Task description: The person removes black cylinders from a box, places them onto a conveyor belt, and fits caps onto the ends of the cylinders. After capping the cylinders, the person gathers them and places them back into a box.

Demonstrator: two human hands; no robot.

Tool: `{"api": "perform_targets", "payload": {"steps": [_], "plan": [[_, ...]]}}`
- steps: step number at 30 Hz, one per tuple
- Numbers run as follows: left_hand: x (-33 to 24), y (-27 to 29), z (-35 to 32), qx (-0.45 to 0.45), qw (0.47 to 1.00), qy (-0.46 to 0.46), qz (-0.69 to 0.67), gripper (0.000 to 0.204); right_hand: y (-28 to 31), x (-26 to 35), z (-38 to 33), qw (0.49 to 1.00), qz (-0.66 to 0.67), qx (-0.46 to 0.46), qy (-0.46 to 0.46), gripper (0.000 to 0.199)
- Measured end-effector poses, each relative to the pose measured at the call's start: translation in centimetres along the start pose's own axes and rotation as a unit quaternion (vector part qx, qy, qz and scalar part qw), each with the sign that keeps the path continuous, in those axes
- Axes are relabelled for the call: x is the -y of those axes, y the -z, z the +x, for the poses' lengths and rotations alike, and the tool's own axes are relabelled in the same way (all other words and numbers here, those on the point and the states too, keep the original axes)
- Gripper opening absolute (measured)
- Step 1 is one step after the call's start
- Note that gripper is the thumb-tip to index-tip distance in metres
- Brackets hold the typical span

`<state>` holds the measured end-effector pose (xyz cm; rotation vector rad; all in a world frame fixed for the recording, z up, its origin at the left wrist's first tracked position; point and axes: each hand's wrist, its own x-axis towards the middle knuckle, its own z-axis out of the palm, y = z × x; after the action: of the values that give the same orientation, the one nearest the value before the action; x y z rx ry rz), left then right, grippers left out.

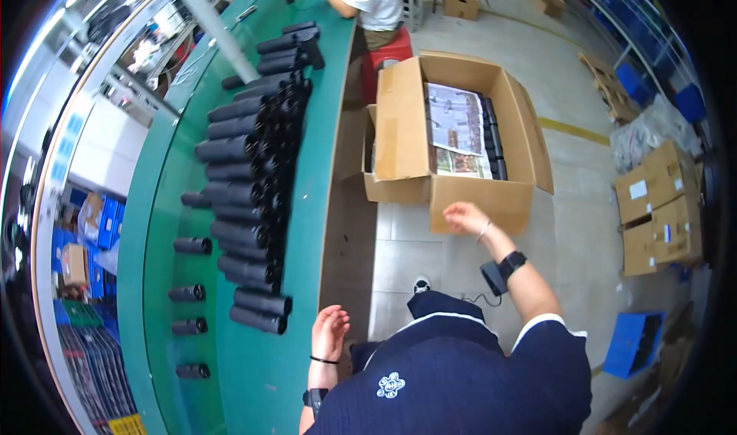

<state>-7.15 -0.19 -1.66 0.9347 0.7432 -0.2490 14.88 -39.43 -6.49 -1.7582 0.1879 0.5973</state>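
L hand (330, 333) & R hand (466, 219) were empty, fingers loosely apart. Box (399, 120) held some blk. tubes (494, 139), paper (454, 118) atop; tube pile (239, 193) lay unboxed on bench (315, 205).

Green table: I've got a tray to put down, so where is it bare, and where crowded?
The green table is nearly bare nearer than the tube pile, between the small tubes and the left hand. A narrower, nearly bare strip runs between the pile and the table's right edge. The middle, under the pile, is crowded.
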Motion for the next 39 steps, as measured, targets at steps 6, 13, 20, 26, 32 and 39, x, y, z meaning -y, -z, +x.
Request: {"api": "perform_targets", "payload": {"steps": [6, 13, 20, 26, 32, 39], "plan": [[0.0, -8.7, 7.7, 0.064, 0.987, 0.065, 0.133, 0.015, 16.5, 0.1, 12.9, 0.96, -0.228, -0.151, 0.051, 0.014], [-1.8, -13.7, 20.0, 0.085, 0.963, 0.127, 0.221, 0.013, 17.0, -5.4, 29.0, 0.836, -0.537, -0.012, -0.11, 0.05], [-4.1, -17.0, 28.1, 0.032, 0.955, 0.14, 0.26, 0.015, 14.3, -5.7, 38.5, 0.823, -0.535, -0.104, -0.161, 0.087], [-5.2, -16.7, 32.0, 0.02, 0.948, 0.174, 0.264, 0.016, 15.4, -10.6, 39.5, 0.775, -0.624, -0.073, -0.067, 0.075], [-6.6, -23.5, 35.6, 0.119, 0.934, 0.177, 0.287, 0.014, 22.0, -6.9, 32.3, 0.839, -0.393, -0.35, 0.14, 0.022], [-4.8, -29.6, 36.6, 0.226, 0.883, 0.18, 0.371, 0.013, 26.4, -6.3, 6.0, 0.734, 0.148, -0.652, 0.122, 0.025]]}}
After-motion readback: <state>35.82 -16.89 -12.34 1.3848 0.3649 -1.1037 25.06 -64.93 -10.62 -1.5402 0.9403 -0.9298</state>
